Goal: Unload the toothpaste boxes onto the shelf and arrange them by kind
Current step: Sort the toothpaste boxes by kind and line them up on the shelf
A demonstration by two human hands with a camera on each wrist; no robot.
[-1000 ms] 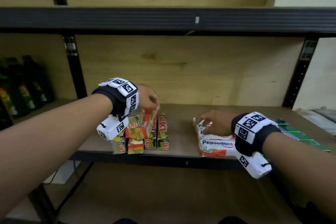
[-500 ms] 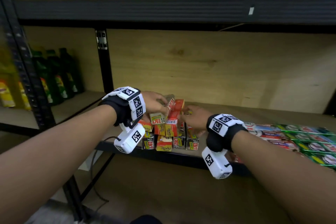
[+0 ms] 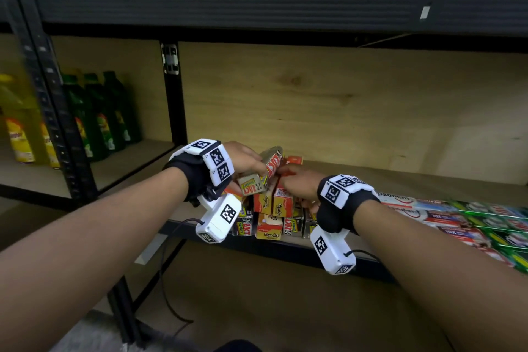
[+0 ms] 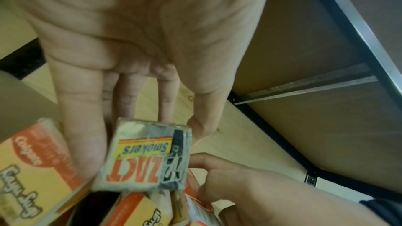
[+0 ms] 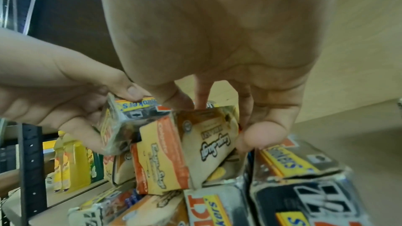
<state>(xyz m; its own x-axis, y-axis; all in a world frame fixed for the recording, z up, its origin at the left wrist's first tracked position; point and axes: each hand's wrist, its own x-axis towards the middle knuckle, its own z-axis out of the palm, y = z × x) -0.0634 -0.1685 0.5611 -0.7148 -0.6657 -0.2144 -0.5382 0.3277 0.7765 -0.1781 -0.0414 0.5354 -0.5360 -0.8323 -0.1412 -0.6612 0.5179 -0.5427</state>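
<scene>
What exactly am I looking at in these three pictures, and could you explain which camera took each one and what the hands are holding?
There is no machine here: a person is stocking a shelf with bare hands, wearing black wristbands that carry white tracking markers and small cameras. The wide picture comes from a camera on the person's head, looking down at both arms. The other two come from the wrist cameras, each looking along a palm towards the fingers.

The left hand pinches a silver Zact Smokers box lifted above the heap. The right hand grips an orange and yellow Colgate box on top of the same heap. Under them lies a mixed pile of small boxes of both kinds. To the right, flat Pepsodent boxes and green boxes lie in rows. Green and yellow bottles stand in the bay to the left.
</scene>
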